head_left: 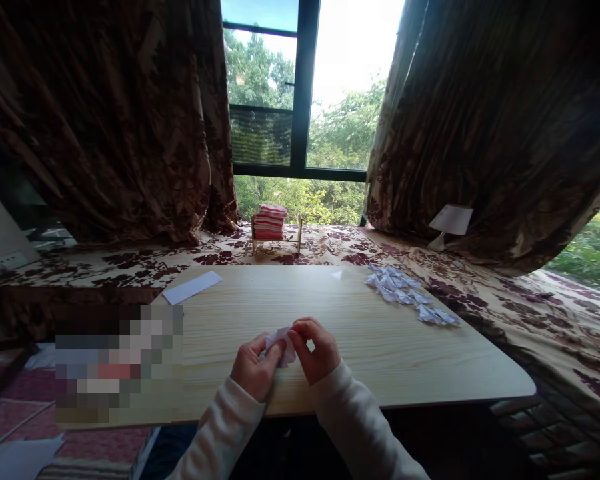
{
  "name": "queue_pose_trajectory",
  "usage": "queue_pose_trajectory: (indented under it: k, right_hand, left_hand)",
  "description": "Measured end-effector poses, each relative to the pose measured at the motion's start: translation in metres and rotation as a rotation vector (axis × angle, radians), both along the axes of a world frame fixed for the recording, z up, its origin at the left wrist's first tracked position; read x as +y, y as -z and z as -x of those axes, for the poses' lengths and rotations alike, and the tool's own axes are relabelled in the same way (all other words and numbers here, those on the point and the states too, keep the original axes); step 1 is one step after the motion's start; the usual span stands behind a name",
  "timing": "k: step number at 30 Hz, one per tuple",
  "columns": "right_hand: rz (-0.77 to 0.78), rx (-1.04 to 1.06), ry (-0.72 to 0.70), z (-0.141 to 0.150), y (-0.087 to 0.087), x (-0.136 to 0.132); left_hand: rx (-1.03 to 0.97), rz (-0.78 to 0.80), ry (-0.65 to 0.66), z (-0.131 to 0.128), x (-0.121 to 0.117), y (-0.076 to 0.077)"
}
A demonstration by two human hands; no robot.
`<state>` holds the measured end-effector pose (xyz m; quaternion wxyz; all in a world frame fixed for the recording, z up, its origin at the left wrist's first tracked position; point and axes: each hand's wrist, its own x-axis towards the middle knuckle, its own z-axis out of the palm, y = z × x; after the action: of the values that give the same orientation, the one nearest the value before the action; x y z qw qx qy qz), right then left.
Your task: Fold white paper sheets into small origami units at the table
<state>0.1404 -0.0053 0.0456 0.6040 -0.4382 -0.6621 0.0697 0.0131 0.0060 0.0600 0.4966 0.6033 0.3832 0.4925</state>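
White paper [280, 336], left hand [253, 367] pinching it, right hand [320, 350] pinching its edge (pale sleeves [230, 420]).

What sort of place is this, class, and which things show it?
Probably a room at home: patterned curtains hang beside a window, and a white-shaded lamp stands on a cloth-covered ledge.

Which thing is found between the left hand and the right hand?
The head view shows a piece of white paper there; the left hand grips it and the right hand pinches at its edge.
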Motion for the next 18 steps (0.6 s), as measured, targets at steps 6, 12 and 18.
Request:
queue_pose_trajectory:
  k: [6, 12, 18]
  right_hand:
    - [0.092, 0.124, -0.018, -0.003, 0.002, 0.000]
    - [0.135, 0.061, -0.109, 0.000, 0.002, 0.000]
    - [0.163, 0.041, -0.106, 0.001, 0.001, -0.002]
  left_hand:
    - [-0.003, -0.035, -0.074, -0.001, 0.003, 0.009]
    - [0.004, -0.055, -0.077, -0.001, 0.005, 0.014]
    - [0.042, -0.097, -0.015, 0.003, 0.003, 0.010]
